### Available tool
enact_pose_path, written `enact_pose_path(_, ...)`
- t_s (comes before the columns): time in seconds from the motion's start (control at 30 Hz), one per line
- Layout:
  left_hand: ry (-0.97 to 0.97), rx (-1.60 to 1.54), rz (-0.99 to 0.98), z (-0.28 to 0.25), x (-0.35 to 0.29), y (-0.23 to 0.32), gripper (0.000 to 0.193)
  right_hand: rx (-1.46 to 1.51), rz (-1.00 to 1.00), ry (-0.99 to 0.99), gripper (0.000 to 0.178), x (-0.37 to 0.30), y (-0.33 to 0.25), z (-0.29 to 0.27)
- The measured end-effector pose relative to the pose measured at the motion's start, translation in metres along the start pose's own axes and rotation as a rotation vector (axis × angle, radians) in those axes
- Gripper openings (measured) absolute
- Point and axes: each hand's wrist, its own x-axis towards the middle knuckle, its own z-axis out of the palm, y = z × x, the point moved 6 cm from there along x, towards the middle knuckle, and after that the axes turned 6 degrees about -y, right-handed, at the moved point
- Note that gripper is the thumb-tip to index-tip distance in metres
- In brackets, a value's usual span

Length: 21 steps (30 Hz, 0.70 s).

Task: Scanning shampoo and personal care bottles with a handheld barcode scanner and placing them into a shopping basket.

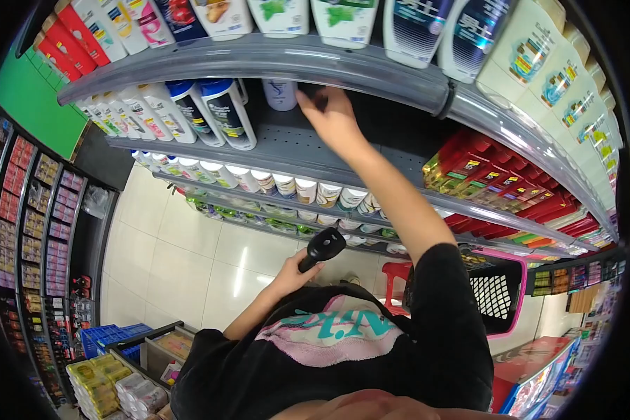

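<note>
My left hand (294, 275), low in front of my body, is closed around the handle of a black handheld barcode scanner (327, 245). My right hand (332, 117) reaches into the second shelf, under the upper ledge. A lavender bottle (281, 95) stands there, just left of the right thumb, its top hidden by the ledge. The right fingers are apart with nothing seen between them; whether the thumb touches the bottle I cannot tell. Dark bottles with blue caps (229, 113) stand to the left on the same shelf (287, 143).
Shampoo-type bottles (343, 24) line the upper shelf, whose clear front ledge (259, 66) curves over my right hand. Red boxes (483, 171) fill the shelf's right part. White tubs (285, 183) stand below. A red stool (397, 283) and a black basket with pink rim (521, 280) are at right.
</note>
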Motion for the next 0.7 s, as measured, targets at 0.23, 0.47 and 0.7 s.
enact_pose_path(0.23, 0.184, -0.064, 0.017, -0.052, -0.04, -0.013, 0.037, -0.406, -0.673, 0.171, 0.046, 0.062, -0.023, 0.027)
enact_pose_path(0.47, 0.201, -0.102, 0.032, -0.058, -0.047, -0.025, 0.038, -0.382, -0.636, 0.14, 0.048, 0.071, -0.027, 0.025)
enact_pose_path(0.7, 0.154, -0.048, 0.025, -0.048, -0.041, -0.017, 0.038, -0.317, -0.099, -0.128, 0.046, -0.017, -0.051, 0.014)
